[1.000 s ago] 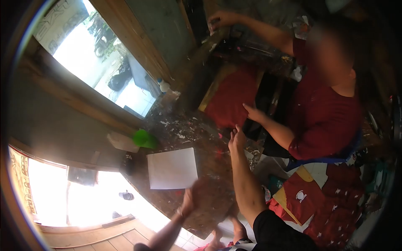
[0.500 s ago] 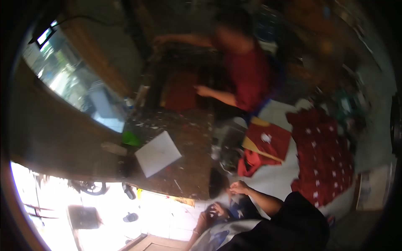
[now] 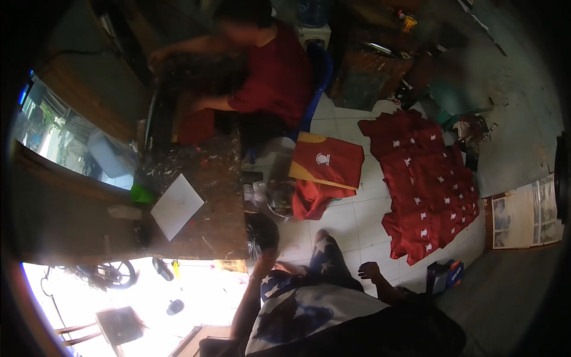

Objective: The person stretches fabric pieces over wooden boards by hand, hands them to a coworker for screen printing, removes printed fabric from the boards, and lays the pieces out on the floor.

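Note:
Beside the table's right edge, my left hand is low in front of my body, at the bottom of a dark bag; its fingers are hard to make out. My right hand hangs over the tiled floor with its fingers loosely apart and nothing in it. A white sheet lies on the dark, paint-spotted table. On the floor in front of me are a folded red and yellow cloth with a white emblem and a crumpled red cloth.
A person in a red shirt sits on a blue chair, hands near red cloth at the table's far end. A long red cloth with white emblems lies on the right. A green object is at the table's left edge.
The view has swung right, bringing more floor into sight. My right hand has moved from beside the table to over the floor on the right. The seated person's near arm has shifted over the red cloth.

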Action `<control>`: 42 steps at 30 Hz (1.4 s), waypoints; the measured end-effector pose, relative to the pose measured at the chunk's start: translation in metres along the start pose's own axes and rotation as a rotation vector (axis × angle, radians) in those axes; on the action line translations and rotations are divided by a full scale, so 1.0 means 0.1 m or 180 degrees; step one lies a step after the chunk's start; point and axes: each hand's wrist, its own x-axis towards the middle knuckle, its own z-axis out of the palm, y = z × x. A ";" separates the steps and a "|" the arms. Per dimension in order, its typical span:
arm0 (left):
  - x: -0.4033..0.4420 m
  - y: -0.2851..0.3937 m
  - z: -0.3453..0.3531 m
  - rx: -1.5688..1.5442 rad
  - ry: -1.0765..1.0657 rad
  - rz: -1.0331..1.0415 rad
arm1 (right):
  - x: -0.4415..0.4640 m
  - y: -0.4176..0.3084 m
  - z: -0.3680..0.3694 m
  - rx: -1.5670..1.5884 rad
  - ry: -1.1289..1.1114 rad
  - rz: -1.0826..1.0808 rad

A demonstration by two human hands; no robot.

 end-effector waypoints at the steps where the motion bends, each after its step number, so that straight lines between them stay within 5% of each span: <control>1: 0.28 -0.09 0.10 0.0040 -0.0184 -0.0107 | -0.06 -0.21 -0.02 0.0265 -0.0340 -0.0083; 4: 1.20 0.16 0.24 0.0719 -0.0092 -0.0077 | 0.07 -0.78 0.07 -0.0551 -0.0100 -0.0136; 5: 1.57 -0.23 0.49 0.1702 -0.0255 0.0485 | 0.12 -0.93 -0.02 -0.0695 -0.0084 -0.0210; 8: 2.55 -0.10 0.76 0.0261 0.0361 0.0214 | 0.59 -1.25 -0.55 -0.1017 -0.0023 -0.0524; 10: 3.22 0.02 0.92 0.2112 -0.0071 0.0241 | 0.77 -1.58 -1.04 -0.0765 -0.0034 -0.0204; 11: 3.58 0.09 1.03 0.0337 0.0413 -0.0682 | 0.83 -1.81 -1.26 -0.0709 0.0049 -0.0005; 16: 4.71 -0.87 1.56 0.1139 0.0581 -0.1252 | 1.08 -2.17 -2.54 -0.0598 0.0844 0.0478; 18: 5.00 -0.85 1.56 0.1260 0.0593 -0.1700 | 1.18 -1.82 -3.23 -0.0287 0.0549 0.0480; 19: 5.02 -1.23 1.69 0.1987 0.0622 -0.0559 | 1.18 -1.78 -3.37 -0.0482 0.0527 0.0678; 21: 5.16 -1.14 1.65 0.2367 -0.0461 -0.0639 | 1.24 -1.81 -3.55 -0.0244 0.0431 0.0977; 23: 5.09 -1.21 1.66 0.2533 -0.0766 -0.0732 | 1.23 -2.27 -3.13 -0.0580 0.0531 0.1028; 25: 4.87 -1.36 1.70 0.2816 0.0267 0.0020 | 1.37 -2.57 -2.86 -0.0765 0.0467 0.0891; 27: 4.70 -1.06 1.59 0.2466 0.0547 0.0096 | 1.65 -2.70 -2.74 -0.1077 0.0278 0.0425; 30: 4.47 0.31 1.37 0.1203 0.1073 -0.0067 | 2.14 -3.30 -2.27 -0.2342 -0.0269 -0.0830; 31: 4.39 0.80 1.31 0.0294 0.1320 -0.0277 | 2.04 -3.85 -1.73 -0.3179 0.0013 -0.2104; 35: 3.80 1.74 1.37 0.0105 0.1304 -0.0701 | 1.40 -5.46 0.34 -0.2738 -0.1026 -0.3937; 39: 2.95 2.32 1.40 0.0208 0.1497 -0.0224 | 0.86 -5.80 1.58 -0.4482 -0.1973 -0.5679; 40: 2.69 2.43 1.41 0.0352 0.1488 -0.0140 | 0.81 -5.69 1.72 -0.5089 -0.2208 -0.5767; 42: 2.17 2.50 1.59 0.0394 0.1651 -0.0184 | 0.58 -5.44 1.95 -0.6491 -0.2966 -0.4044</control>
